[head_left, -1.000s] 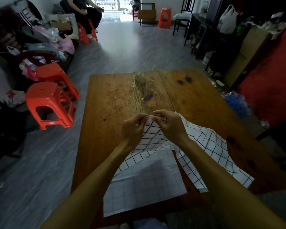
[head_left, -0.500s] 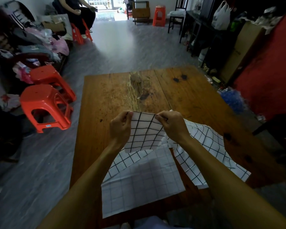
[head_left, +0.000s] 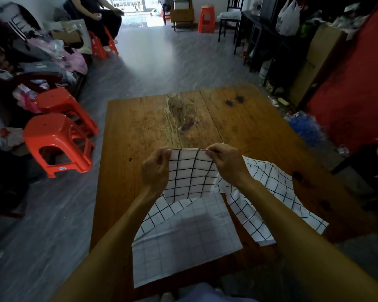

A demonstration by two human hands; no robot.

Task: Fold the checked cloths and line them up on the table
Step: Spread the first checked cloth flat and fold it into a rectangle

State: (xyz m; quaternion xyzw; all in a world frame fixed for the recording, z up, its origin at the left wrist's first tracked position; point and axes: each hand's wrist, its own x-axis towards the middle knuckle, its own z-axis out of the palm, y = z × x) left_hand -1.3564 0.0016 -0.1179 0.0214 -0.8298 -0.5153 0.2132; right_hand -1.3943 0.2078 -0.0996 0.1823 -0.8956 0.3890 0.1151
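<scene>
Above the table point(head_left: 140, 127): checked cloth point(head_left: 190, 173), top edge stretched between left hand point(head_left: 156, 168) and right hand point(head_left: 226, 162), fingers of each pinched on a corner.

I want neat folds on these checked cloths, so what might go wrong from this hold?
The left hand and right hand pinch only the top edge of the held cloth; its lower part hangs loose and may fold crooked. It hangs over the pale cloth and another checked cloth, so lowering it could rumple them. The pale cloth lies at the table's near edge and might slide off.
</scene>
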